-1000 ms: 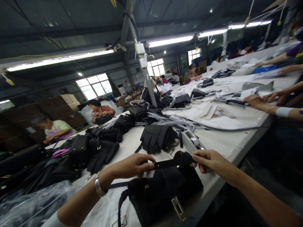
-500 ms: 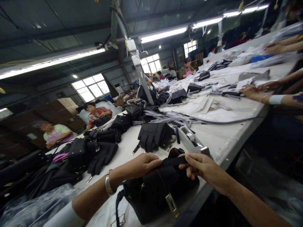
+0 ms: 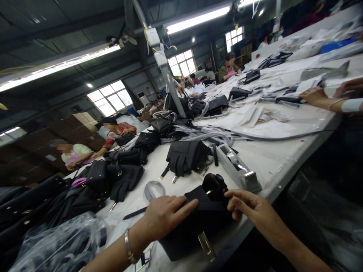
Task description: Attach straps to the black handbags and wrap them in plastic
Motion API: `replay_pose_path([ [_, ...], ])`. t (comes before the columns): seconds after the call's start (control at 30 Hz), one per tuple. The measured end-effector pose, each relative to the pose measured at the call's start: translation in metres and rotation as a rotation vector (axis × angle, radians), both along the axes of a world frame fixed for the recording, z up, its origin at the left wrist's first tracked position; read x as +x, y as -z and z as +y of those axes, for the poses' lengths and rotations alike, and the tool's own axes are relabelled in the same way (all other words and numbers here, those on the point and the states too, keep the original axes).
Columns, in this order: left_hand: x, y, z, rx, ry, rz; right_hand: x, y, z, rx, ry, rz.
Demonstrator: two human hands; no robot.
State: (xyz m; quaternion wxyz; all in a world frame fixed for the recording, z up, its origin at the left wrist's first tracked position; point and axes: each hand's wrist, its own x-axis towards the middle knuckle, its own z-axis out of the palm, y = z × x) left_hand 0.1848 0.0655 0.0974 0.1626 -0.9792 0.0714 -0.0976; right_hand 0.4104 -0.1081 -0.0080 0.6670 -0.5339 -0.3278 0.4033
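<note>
A black handbag (image 3: 193,234) with a gold clasp (image 3: 207,246) stands near the table's front edge. Across its top lies my left hand (image 3: 170,213), fingers stretched out and resting on the flap. At the bag's right side, my right hand (image 3: 246,206) has thumb and forefinger pinched at a black edge beside the opening. A curled black piece with a gold zipper (image 3: 214,185) sticks up at the back of the bag. Part of the bag's left side is hidden by my left hand and wrist.
A grey tape dispenser (image 3: 236,166) stands behind the bag, beside another black bag (image 3: 187,156). A roll of clear tape (image 3: 154,190) lies left of them. Black bags (image 3: 98,179) are heaped at left, above clear plastic (image 3: 62,241). Co-workers' hands (image 3: 314,96) are at right.
My hands have let go of the black strap held between them. The left now lies flat on the flap; the right has moved down to the bag's side. The tape roll has come into sight.
</note>
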Motion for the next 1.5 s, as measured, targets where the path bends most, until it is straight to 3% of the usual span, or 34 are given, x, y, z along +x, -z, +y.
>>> replay_pose_path([
  [0.1, -0.006, 0.002, 0.0, 0.066, 0.074, -0.071, 0.0, 0.01, -0.002, -0.044, 0.105, -0.147],
  [0.2, -0.006, 0.0, 0.0, 0.051, 0.096, -0.086, 0.009, 0.018, 0.004, -0.003, 0.291, -0.441],
  [0.27, -0.005, -0.001, 0.0, 0.03, 0.102, -0.089, 0.017, 0.021, 0.013, 0.072, 0.255, -0.644],
  [0.33, -0.005, -0.001, 0.0, 0.013, 0.11, -0.095, 0.025, 0.02, 0.024, 0.118, 0.09, -0.745],
  [0.4, -0.005, -0.001, 0.001, 0.007, 0.118, -0.097, 0.03, 0.016, 0.036, 0.13, -0.059, -0.751],
  [0.5, -0.007, 0.0, 0.003, -0.037, 0.091, -0.112, 0.029, 0.009, 0.05, 0.14, -0.097, -0.733],
  [0.6, -0.01, -0.002, 0.005, -0.076, 0.063, -0.165, 0.012, 0.009, 0.052, 0.158, 0.071, -0.748],
  [0.73, -0.018, -0.006, 0.005, 0.057, 0.184, -0.162, -0.025, 0.024, 0.041, 0.16, 0.405, -0.766],
  [0.83, -0.027, -0.004, 0.007, 0.088, 0.234, -0.158, -0.044, 0.033, 0.03, 0.146, 0.511, -0.774],
  [1.1, -0.042, 0.006, 0.012, -0.065, 0.08, -0.276, -0.046, 0.034, 0.027, 0.152, 0.524, -0.847],
  [1.37, -0.044, 0.009, 0.018, -0.07, 0.093, -0.307, -0.059, 0.045, 0.029, 0.173, 0.555, -0.889],
  [1.5, -0.041, 0.013, 0.021, -0.096, 0.102, -0.273, -0.054, 0.041, 0.026, 0.196, 0.507, -0.912],
])
